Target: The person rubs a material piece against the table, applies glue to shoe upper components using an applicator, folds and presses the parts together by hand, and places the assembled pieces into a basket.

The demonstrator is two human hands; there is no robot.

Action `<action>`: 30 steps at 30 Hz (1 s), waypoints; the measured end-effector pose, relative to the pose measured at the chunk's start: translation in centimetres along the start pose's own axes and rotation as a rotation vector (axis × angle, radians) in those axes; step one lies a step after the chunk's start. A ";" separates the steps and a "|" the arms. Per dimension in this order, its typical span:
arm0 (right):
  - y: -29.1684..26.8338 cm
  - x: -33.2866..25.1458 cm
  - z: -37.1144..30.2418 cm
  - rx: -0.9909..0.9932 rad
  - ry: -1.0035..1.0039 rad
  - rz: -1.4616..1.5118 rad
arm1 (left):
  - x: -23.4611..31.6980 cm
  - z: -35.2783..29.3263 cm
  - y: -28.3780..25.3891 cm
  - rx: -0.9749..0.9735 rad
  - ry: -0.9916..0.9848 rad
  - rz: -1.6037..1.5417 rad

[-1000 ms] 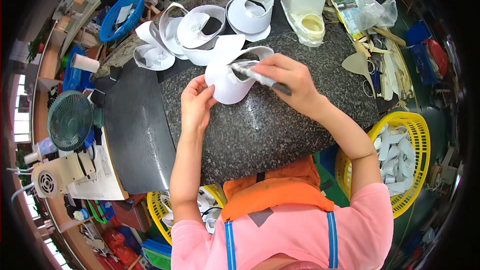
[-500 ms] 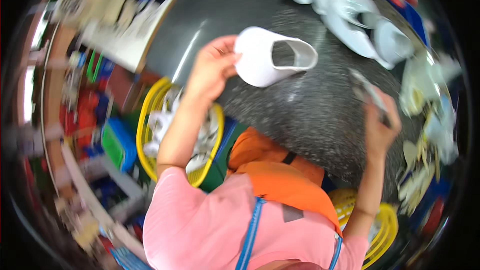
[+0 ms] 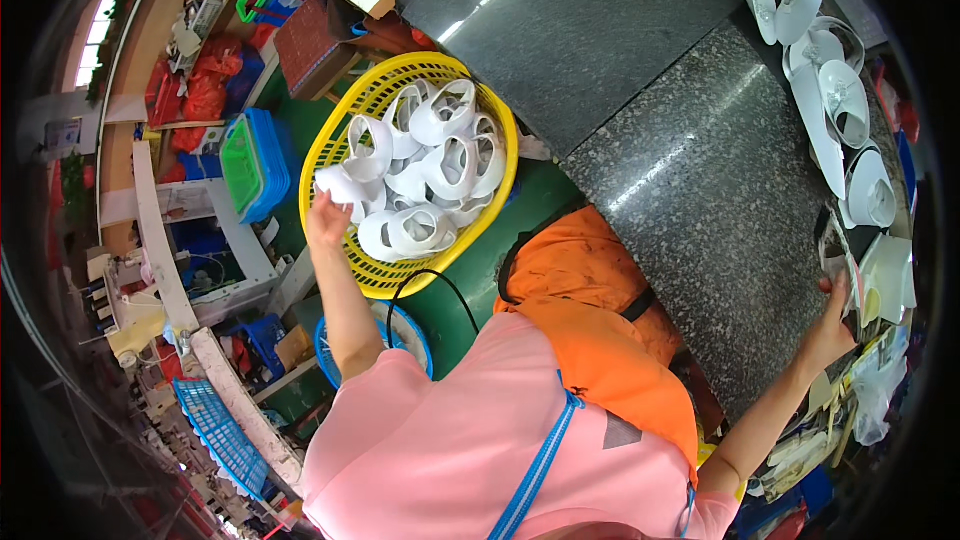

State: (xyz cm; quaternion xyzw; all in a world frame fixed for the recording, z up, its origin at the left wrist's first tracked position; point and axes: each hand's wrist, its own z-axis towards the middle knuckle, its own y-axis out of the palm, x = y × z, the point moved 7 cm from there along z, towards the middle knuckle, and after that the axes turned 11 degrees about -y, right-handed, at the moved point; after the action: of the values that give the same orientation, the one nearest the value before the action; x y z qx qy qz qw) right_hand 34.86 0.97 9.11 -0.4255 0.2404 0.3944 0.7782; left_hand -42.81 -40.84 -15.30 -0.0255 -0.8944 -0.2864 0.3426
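My left hand (image 3: 330,224) is at the left rim of the yellow basket (image 3: 508,145), with its fingertips closed on the edge of a white shoe upper (image 3: 340,186). That upper rests against several other white shoe uppers (image 3: 452,168) heaped inside. Far to the right, at the edge of the dark stone table, my right hand (image 3: 828,328) is closed around a slim, pale-and-dark tool (image 3: 838,255). Its exact kind is unclear against the clutter behind it.
White shoe uppers (image 3: 842,100) line the far right edge of the speckled table (image 3: 690,180). Pale gloves and plastic bags (image 3: 872,400) lie beside my right forearm. A blue bucket (image 3: 420,340) stands below the basket; stacked blue and green trays (image 3: 258,165) are to the left.
My left hand has carried the white shoe upper from over the table down into the yellow basket. The view has swung left, and my right hand still grips its tool.
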 end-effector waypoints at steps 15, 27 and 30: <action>-2.5 0.0 -1.9 -0.008 0.249 0.158 | -8.6 -2.3 46.9 -0.252 1.296 1.153; -11.6 4.0 0.2 0.252 0.242 -0.228 | -33.5 -4.7 82.0 -0.598 1.537 2.079; -17.8 8.1 1.9 0.330 0.342 -0.719 | -31.5 -0.2 79.5 -0.588 1.241 2.026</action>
State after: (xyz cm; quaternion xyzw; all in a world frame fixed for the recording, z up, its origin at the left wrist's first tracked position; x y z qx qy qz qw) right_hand 54.12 0.11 12.79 -0.4115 0.2622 -0.0220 0.8726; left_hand 0.58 30.10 4.40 -0.6459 -0.0562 -0.0450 0.7600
